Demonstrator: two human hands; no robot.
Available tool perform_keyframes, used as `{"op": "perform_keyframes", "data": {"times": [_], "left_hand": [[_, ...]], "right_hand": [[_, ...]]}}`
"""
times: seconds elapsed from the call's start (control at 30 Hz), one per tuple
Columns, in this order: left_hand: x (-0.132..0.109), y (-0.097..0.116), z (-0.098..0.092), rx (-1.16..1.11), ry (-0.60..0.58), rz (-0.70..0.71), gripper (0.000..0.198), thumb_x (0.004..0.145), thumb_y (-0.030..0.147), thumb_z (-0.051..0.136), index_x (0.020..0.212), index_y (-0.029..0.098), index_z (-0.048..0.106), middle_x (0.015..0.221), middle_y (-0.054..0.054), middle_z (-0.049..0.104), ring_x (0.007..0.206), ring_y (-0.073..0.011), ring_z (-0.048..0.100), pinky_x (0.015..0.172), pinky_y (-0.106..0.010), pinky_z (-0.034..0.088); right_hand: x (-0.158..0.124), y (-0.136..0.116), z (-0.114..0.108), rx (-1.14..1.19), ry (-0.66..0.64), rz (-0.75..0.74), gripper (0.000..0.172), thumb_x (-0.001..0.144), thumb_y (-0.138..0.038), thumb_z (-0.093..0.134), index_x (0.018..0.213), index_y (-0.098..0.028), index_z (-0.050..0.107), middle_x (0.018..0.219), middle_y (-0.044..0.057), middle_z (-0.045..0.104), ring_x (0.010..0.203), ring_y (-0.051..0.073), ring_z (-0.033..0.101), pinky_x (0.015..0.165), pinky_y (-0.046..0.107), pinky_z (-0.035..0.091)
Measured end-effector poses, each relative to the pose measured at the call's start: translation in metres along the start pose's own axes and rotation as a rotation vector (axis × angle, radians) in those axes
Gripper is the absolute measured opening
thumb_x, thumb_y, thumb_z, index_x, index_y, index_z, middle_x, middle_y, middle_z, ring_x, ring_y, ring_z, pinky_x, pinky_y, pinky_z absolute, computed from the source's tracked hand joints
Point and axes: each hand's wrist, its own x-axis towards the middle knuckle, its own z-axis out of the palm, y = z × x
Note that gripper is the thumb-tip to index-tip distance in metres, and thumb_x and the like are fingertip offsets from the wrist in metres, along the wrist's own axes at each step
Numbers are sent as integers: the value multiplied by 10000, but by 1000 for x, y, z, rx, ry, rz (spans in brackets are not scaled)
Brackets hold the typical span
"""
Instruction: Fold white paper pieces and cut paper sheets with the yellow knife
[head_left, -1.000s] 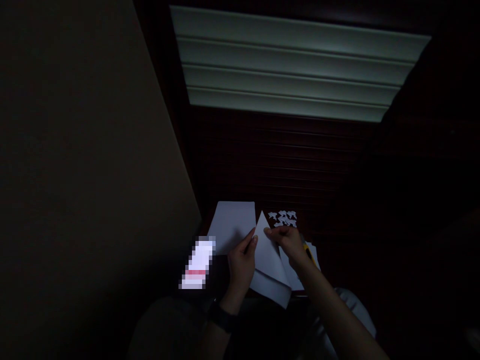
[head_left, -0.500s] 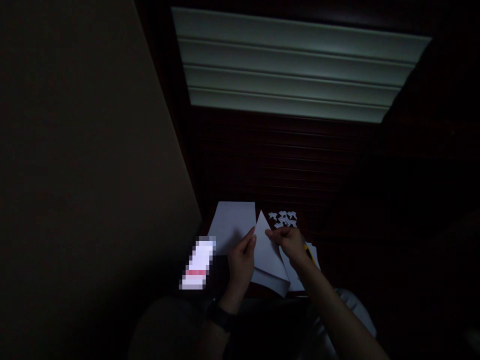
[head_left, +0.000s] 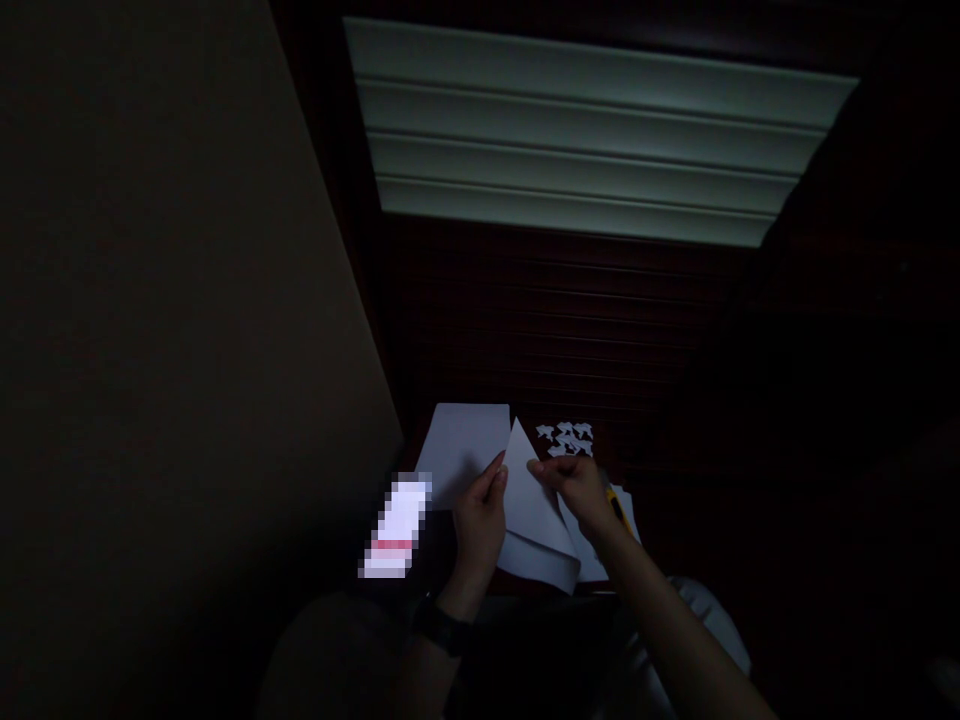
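A white sheet of paper folded into a triangle (head_left: 531, 505) stands up between my hands, its point upward. My left hand (head_left: 480, 520) pinches its left edge with the fingers closed. On the right edge near the top, my right hand (head_left: 577, 490) is closed in a pinch on the same sheet. A dark watch sits on my left wrist (head_left: 442, 632). The scene is very dim.
A flat white sheet (head_left: 461, 450) lies behind my left hand. Several small white paper cut-outs (head_left: 566, 438) lie behind my right hand. A yellow tool (head_left: 619, 508) rests on more paper at right. A blurred bright rectangle (head_left: 397, 528) sits left. Pale wall at left; white slats above.
My left hand has slid slightly down and left along the fold. The triangle's lower flap has shifted a little. My right hand has hardly moved.
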Motion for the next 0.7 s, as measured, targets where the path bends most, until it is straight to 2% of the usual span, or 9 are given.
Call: {"op": "perform_keyframes", "data": {"times": [0.17,0.27,0.37,0.47,0.7], "left_hand": [[5,-3,-1,-84,-40,-66,362,784,360,547,1099,188,600,1110,-68,626,1031,-214,564,878,-340,449],[13,0,-1,-219,-139,-169,399,734,393,600,1048,148,621,1021,-96,661,892,-220,620,727,-308,503],[24,5,-1,-336,-241,-259,402,677,429,645,923,111,654,844,-90,690,691,-191,634,572,-265,488],[32,7,0,-379,-226,-307,374,629,448,676,781,107,661,683,-47,670,572,-154,602,508,-236,451],[35,7,2,-466,-185,-304,331,629,438,678,719,121,651,632,-9,641,522,-120,565,490,-223,424]], "right_hand": [[5,-1,-4,-59,-10,6,355,636,-459,631,599,-107,661,502,14,561,447,96,431,437,211,317],[9,-2,-5,-102,-36,-4,341,624,-443,638,568,-107,657,458,-1,523,420,84,394,410,204,284],[11,-1,-4,-128,-99,-39,328,615,-431,644,555,-109,656,451,-6,513,420,80,380,405,201,278],[10,0,-3,-140,-120,-50,333,624,-437,637,558,-111,653,474,1,529,437,85,392,417,202,295],[4,1,-3,-109,-151,-51,368,649,-468,615,541,-117,636,461,-20,479,437,77,358,424,203,280]]}}
